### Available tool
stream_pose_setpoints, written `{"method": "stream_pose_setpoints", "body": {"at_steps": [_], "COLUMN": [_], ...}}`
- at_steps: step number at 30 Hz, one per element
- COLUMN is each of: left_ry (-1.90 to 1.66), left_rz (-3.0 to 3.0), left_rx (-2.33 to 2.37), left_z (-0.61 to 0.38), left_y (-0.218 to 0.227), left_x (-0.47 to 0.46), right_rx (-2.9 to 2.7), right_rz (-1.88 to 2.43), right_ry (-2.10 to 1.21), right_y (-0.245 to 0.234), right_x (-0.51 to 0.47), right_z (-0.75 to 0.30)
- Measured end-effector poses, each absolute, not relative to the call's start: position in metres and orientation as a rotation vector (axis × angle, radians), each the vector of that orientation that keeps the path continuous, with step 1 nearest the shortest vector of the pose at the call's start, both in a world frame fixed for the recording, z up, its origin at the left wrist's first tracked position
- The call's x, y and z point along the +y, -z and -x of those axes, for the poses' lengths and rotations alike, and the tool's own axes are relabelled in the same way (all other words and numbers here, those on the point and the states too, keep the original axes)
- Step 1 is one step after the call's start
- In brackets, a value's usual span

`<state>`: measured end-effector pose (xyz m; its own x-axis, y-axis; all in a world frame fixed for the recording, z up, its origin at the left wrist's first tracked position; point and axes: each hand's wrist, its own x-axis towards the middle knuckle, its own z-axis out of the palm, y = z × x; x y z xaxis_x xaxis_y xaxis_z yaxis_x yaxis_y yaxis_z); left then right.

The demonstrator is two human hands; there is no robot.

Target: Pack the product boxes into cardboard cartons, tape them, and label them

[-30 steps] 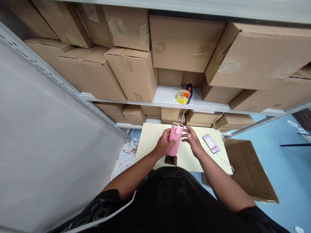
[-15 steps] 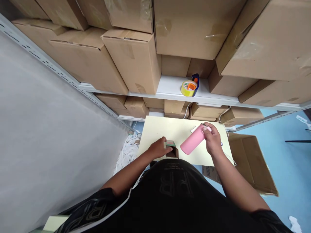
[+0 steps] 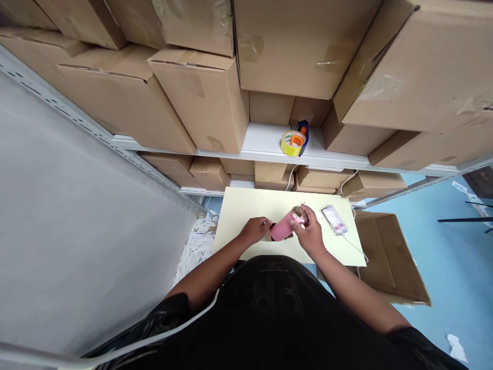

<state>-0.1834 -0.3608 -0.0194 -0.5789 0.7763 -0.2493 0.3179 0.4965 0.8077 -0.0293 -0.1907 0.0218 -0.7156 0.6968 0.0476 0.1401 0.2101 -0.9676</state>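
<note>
Pink tumbler [image 3: 283,227] lies tilted over the middle of the table [image 3: 239,205], its shiny round end pointing towards 2 o'clock and its other end down towards 8 o'clock, at the small carton [image 3: 268,236]. My right hand [image 3: 310,235], at 3 o'clock from it, has its grip wrapped round the body just under the shiny end, thumb across the near side and fingers behind. My left hand [image 3: 252,230], at 9 o'clock, has its bent fingertips against the carton's edge; I cannot tell whether that grip pinches the cardboard or only steadies it.

As I judge it, the work is partway along. The tumbler and the carton are together and lined up, and the lower end looks to be at the mouth or slightly inside; my fingers and the tilt hide how deep. What remains undone is plain enough: most of the pink body is outside the cardboard, and nothing closes over it. Whether the shiny end carries a lid is too small for me to make out.

Near 3 o'clock, past my right fingers, a phone [image 3: 334,220] rests on the tabletop with its white cable [image 3: 356,249] trailing away towards 4.
</note>
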Motion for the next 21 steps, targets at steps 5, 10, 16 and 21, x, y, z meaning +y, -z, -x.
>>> {"method": "stream_pose_setpoints", "body": {"at_steps": [5,10,16,21], "left_ry": [-1.003,-1.035,-1.006,-1.001], "left_rz": [-0.929,-0.978,-0.963,-0.921], "left_rx": [2.125,2.188,2.222,2.217], "left_z": [0.186,0.188,0.181,0.176], "left_y": [0.035,0.038,0.042,0.040], "left_x": [-0.362,-0.359,-0.359,-0.366], "right_rx": [-2.159,-2.374,-2.604,-2.715], "right_rz": [0.716,0.547,0.392,0.280], "right_ry": [-1.345,-1.111,-1.015,-1.180], "right_y": [-0.001,0.025,0.052,0.053], "right_x": [-0.196,-0.204,-0.207,-0.206], "right_z": [0.022,0.030,0.040,0.033]}}
